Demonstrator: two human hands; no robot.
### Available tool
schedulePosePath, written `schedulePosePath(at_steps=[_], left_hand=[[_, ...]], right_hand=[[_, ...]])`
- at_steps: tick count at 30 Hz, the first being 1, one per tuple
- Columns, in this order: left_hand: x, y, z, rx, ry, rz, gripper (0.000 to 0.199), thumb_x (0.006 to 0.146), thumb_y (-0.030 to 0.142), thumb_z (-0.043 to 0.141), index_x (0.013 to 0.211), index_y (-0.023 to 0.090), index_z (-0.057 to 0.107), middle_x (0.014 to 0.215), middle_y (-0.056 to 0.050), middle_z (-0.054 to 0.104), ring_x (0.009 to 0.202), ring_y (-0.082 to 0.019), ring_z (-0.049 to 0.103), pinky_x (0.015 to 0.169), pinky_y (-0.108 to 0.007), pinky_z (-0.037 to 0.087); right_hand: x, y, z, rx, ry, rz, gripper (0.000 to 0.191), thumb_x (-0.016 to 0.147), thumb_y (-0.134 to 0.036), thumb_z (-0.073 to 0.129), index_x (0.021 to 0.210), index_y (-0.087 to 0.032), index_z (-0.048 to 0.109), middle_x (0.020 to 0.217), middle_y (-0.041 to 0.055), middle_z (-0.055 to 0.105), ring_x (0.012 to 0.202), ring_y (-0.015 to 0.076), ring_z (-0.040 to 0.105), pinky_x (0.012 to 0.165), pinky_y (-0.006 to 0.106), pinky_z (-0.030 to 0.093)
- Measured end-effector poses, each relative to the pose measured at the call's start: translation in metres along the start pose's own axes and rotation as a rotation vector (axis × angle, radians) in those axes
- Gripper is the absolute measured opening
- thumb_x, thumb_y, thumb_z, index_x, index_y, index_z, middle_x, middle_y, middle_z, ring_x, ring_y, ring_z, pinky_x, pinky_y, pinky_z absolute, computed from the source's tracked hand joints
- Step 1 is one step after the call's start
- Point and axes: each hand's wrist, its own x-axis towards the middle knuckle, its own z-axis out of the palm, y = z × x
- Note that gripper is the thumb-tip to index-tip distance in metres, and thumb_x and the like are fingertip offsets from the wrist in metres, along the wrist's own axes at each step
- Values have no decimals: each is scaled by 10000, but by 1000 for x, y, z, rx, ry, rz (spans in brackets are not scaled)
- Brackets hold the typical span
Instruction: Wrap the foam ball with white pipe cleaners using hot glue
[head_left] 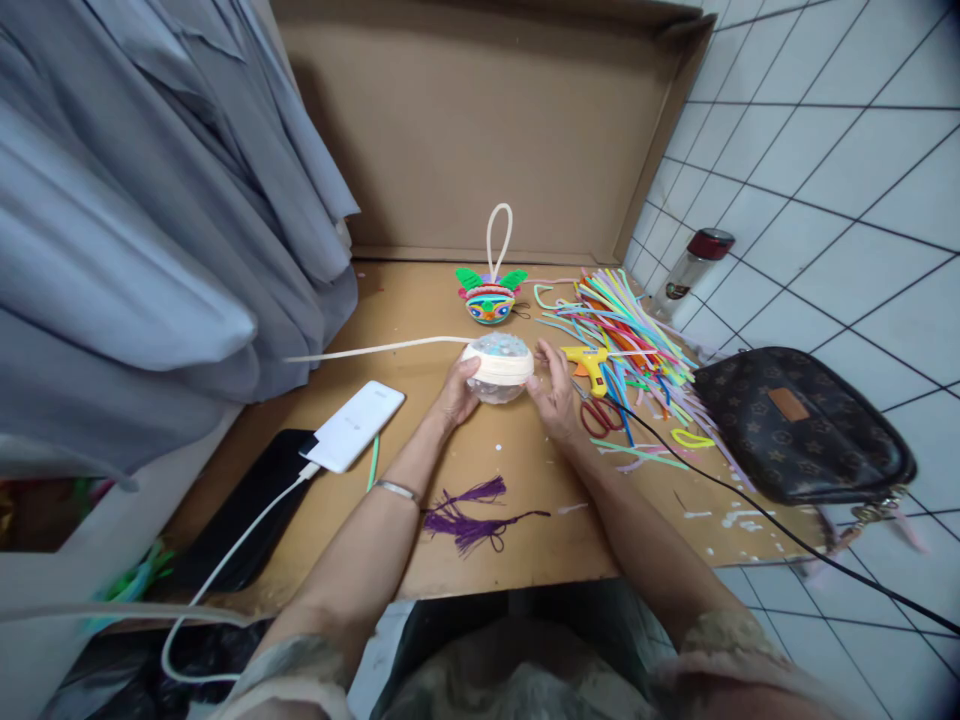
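A clear round ball (499, 368) with a cream band around its middle and bluish bits inside its top stands between my hands. My left hand (457, 390) grips its left side, thumb on the band. My right hand (553, 392) rests against its right side, thumb touching, the other fingers apart and lifted. A cream strip (375, 350) runs left from the ball. Behind it sits a colourful animal-face ornament (490, 300) with green ears and a cream loop. Nearer me lie purple tassels (469, 520).
Right of my hands are a yellow glue gun (589, 368) with a black cord, red-handled scissors (600, 413), many pipe cleaners (637, 320), a brown bag (806, 425) and a bottle (694, 272). A white power bank (354, 425) and black tablet (251, 510) lie left.
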Motion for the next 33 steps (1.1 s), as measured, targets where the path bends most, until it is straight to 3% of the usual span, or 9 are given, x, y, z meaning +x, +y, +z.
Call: schedulePosePath(at_steps=[7,21,29,31,33], left_hand=[[-1,1,6,-17,-30,-6,767,612,674,758,1154,143,651,1141,-160,767,1229,-369,672,1054,-479,540],[3,-8,6,-5,113,49,695,648,601,772,1155,157,603,1136,-136,755,1132,-308,722,985,-441,569],[3,-18,6,53,222,95,680,625,530,830,1162,205,569,1134,-84,745,1051,-260,731,954,-384,569],[3,-17,7,23,215,67,678,642,548,811,1175,195,585,1151,-94,747,1072,-273,728,963,-396,570],[3,-12,9,-42,177,30,680,690,635,741,1178,178,618,1168,-117,754,1139,-312,711,989,-429,568]], right_hand=[[-5,-1,10,-82,-35,-37,662,1003,-553,419,1518,-136,413,1414,209,570,1349,293,542,1140,467,458],[-5,-9,18,-212,44,-58,522,1046,-380,383,1524,-192,475,1364,193,604,1278,281,591,1101,484,503],[-9,-25,26,-312,-17,-67,466,1022,-397,463,1459,-276,569,1572,169,399,1427,340,452,1140,550,434],[-8,-27,25,-279,-49,-86,515,1010,-445,481,1495,-276,523,1617,170,350,1477,365,388,1161,584,400],[-7,-26,23,-161,-64,-86,622,1015,-494,446,1580,-242,378,1639,184,332,1520,347,333,1194,576,368]])
